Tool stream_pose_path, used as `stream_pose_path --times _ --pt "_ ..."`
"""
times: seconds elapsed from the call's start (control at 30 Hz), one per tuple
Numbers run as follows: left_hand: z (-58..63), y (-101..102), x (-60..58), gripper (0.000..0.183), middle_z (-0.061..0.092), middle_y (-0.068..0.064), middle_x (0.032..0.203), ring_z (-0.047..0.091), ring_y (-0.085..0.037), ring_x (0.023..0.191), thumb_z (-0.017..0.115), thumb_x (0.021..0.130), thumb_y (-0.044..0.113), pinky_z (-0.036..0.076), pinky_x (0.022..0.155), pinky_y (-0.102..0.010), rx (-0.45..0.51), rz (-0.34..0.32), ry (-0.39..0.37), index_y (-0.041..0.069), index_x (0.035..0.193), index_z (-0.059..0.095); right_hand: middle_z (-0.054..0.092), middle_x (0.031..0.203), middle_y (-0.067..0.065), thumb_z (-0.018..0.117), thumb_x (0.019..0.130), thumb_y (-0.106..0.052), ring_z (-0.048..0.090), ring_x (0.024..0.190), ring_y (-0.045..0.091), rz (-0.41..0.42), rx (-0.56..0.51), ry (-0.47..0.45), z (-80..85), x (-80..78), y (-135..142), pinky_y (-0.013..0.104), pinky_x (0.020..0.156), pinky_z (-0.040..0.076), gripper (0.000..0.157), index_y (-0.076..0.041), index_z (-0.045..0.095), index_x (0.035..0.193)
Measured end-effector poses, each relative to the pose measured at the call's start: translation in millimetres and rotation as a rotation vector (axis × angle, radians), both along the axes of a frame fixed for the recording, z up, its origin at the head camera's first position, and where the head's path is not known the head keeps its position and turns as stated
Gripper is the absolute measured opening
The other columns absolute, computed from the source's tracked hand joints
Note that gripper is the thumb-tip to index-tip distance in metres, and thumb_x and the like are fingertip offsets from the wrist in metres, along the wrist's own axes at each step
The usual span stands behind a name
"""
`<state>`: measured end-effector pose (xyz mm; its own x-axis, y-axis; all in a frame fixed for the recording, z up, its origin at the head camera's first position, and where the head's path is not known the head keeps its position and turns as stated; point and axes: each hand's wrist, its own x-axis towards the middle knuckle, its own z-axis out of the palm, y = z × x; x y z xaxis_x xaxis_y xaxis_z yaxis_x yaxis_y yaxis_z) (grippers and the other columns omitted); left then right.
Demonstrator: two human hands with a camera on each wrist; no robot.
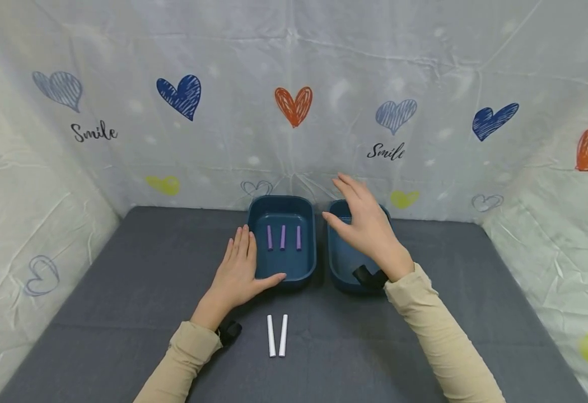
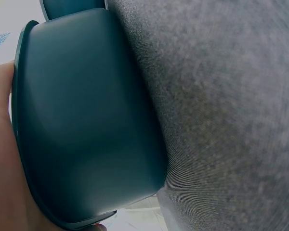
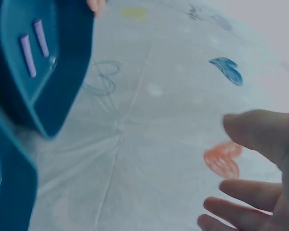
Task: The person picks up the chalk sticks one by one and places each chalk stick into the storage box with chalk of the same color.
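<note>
Two dark blue trays stand side by side in the head view. My left hand point(image 1: 236, 274) rests at the near left corner of the left tray point(image 1: 289, 268), its fingers straight along the outer side and its thumb stretched over the near rim. Inside that tray lie three purple chalk sticks point(image 1: 283, 238), spaced in a row. Over the right tray point(image 1: 343, 260), my right hand point(image 1: 367, 226) hovers with fingers spread, holding nothing; it hides part of this tray. In the right wrist view, the thumb point(image 3: 255, 127) and fingers are well apart from each other.
Two white chalk sticks point(image 1: 277, 336) lie on the grey cloth point(image 1: 173, 268) in front of the left tray. A narrow gap parts the two trays. Behind them hangs a white curtain point(image 1: 233, 140) printed with hearts, and it also closes off both sides.
</note>
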<state>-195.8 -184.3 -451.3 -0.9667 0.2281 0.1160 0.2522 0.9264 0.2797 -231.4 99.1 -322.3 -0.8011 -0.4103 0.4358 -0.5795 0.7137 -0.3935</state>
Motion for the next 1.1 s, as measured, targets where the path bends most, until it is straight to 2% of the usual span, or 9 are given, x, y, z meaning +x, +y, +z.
stream_pose_path --times 0.13,0.23,0.33,0.47,0.67,0.83,0.97,1.1 --pt "-0.2 0.8 -0.2 0.126 -0.005 -0.024 0.163 -0.008 -0.035 0.15 0.046 0.08 0.085 0.004 0.12 -0.051 0.0 -0.005 -0.004 -0.009 0.155 0.008 0.04 0.153 0.014 0.07 0.094 -0.025 0.037 0.141 0.031 -0.015 -0.075 0.158 -8.5 13.6 23.8 0.043 0.121 0.016 0.066 -0.002 0.042 0.148" --pt "-0.7 0.9 0.0 0.126 -0.006 -0.024 0.163 -0.009 -0.035 0.15 0.045 0.08 0.086 0.004 0.12 -0.051 -0.005 -0.005 -0.011 -0.008 0.155 0.007 0.042 0.152 0.016 0.072 0.092 -0.021 0.038 0.14 0.033 -0.043 -0.114 0.226 -17.5 22.8 41.5 0.045 0.12 0.019 0.065 0.0 0.044 0.147" --pt "-1.6 0.8 0.2 0.126 -0.005 -0.024 0.163 -0.008 -0.036 0.15 0.045 0.08 0.086 0.004 0.12 -0.051 -0.007 -0.003 -0.009 -0.009 0.155 0.009 0.042 0.152 0.017 0.073 0.091 -0.016 0.038 0.14 0.035 -0.078 -0.132 0.258 -25.7 30.4 58.2 0.047 0.12 0.019 0.065 0.002 0.044 0.147" --pt "-2.2 0.9 -0.3 0.126 -0.005 -0.024 0.163 -0.007 -0.036 0.15 0.044 0.08 0.087 0.004 0.12 -0.051 -0.01 0.0 -0.008 -0.009 0.155 0.01 0.041 0.152 0.018 0.074 0.09 -0.013 0.037 0.141 0.035 -0.127 -0.123 0.256 -38.8 37.8 77.8 0.048 0.12 0.015 0.067 0.002 0.043 0.147" --pt "-2.1 1.6 -2.0 0.126 -0.004 -0.023 0.163 -0.006 -0.036 0.151 0.044 0.08 0.087 0.005 0.12 -0.051 -0.011 0.002 0.003 -0.009 0.154 0.012 0.035 0.155 0.022 0.072 0.091 -0.017 0.031 0.143 0.038 -0.178 -0.058 0.172 -62.0 42.9 100.0 0.053 0.119 0.014 0.069 0.005 0.039 0.148" --pt "-0.7 1.6 -0.6 0.126 -0.005 -0.024 0.163 -0.007 -0.036 0.15 0.045 0.08 0.086 0.004 0.12 -0.051 -0.013 -0.001 -0.004 -0.01 0.154 0.01 0.021 0.16 0.024 0.066 0.095 -0.031 0.017 0.148 0.039 -0.174 0.045 0.014 -83.4 47.0 113.2 0.057 0.119 0.009 0.08 0.006 0.026 0.153" --pt "0.0 1.0 0.7 0.126 -0.004 -0.024 0.163 -0.006 -0.036 0.15 0.046 0.08 0.085 0.005 0.12 -0.052 -0.005 0.0 -0.001 -0.01 0.154 0.011 0.01 0.163 0.022 0.06 0.098 -0.044 0.006 0.151 0.036 -0.169 0.113 -0.096 -96.7 48.8 117.5 0.058 0.118 0.004 0.089 0.001 0.012 0.158" --pt "-1.0 0.9 -0.7 0.127 -0.005 -0.024 0.163 -0.007 -0.036 0.151 0.043 0.079 0.087 0.005 0.12 -0.052 -0.011 -0.001 0.002 -0.009 0.155 0.011 0.004 0.165 0.018 0.052 0.101 -0.049 -0.001 0.152 0.032 -0.168 0.183 -0.164 -104.1 48.9 117.7 0.057 0.119 0.001 0.087 0.0 0.008 0.158"
